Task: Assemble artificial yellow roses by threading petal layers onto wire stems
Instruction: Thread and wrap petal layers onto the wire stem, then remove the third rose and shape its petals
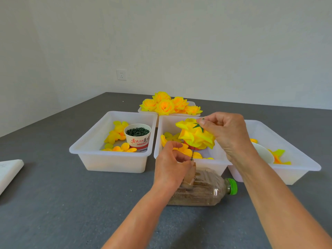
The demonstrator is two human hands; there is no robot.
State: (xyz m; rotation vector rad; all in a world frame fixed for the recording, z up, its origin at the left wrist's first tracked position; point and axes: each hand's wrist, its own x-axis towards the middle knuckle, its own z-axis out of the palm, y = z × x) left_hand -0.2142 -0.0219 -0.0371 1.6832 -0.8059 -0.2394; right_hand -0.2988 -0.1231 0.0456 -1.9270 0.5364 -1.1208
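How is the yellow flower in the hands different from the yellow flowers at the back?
The flower in the hands is up in the air, held by the right hand, with the left hand pinching its thin wire; the finished roses rest piled on a white tray. The held one shows its underside with a green star-shaped piece; the piled ones show open faces with orange centres. Both are yellow fabric.

Wall socket (121,74), lying sand-filled bottle (203,190) with green cap, white paper (9,172)
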